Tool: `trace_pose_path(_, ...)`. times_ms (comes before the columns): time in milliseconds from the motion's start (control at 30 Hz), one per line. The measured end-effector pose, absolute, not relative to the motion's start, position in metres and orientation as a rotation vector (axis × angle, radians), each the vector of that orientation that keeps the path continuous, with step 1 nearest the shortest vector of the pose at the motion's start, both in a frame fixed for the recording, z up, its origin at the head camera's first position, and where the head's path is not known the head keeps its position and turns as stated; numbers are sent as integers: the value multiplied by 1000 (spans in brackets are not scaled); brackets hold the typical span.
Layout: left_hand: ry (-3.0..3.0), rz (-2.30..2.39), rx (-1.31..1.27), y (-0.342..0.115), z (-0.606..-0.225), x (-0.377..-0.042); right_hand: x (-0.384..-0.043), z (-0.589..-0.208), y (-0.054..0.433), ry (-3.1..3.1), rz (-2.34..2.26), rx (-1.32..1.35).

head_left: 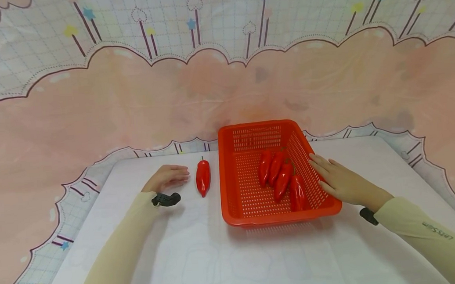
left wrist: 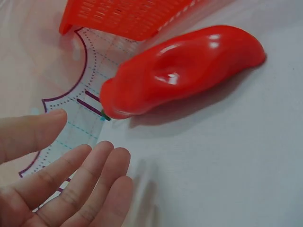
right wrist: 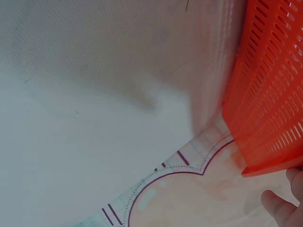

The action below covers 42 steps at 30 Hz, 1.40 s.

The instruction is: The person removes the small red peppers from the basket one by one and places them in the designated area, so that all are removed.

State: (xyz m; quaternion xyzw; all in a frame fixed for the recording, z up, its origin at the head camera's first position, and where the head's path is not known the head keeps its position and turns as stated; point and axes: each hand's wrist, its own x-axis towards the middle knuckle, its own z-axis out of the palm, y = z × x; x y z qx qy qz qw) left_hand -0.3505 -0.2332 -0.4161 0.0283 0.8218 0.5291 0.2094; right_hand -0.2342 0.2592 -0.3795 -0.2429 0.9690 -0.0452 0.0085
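A single red pepper (head_left: 203, 177) lies on the white table, its green stem pointing away from me. Just left of it is my left hand (head_left: 168, 177), fingers extended and thumb apart in the left wrist view, with nothing held. The pepper (left wrist: 184, 71) is a short way beyond those fingertips. To the right stands a red perforated basket (head_left: 227, 177), with several red peppers (head_left: 281, 181) lying together in its right half. My right hand (head_left: 341, 181) rests its straight fingers on the basket's right rim. In the right wrist view only some fingertips (right wrist: 279, 208) show near the basket's edge.
The table (head_left: 188, 259) is covered in white cloth. Behind it hangs a pink and white patterned cloth (head_left: 169, 106), which also shows along the table's sides. A dark wrist device (head_left: 167, 199) sits at the left wrist, another (head_left: 369, 216) at the right.
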Motion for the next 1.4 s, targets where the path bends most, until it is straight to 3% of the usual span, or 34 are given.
trace_pose_path(567,2276,1533,97,-233,-383,-347,-233,-380,259,3034,-157,-777)
trace_pose_path(1400,2349,1516,338,-208,-344,-327,-235,-381,261,3027,-171,-771)
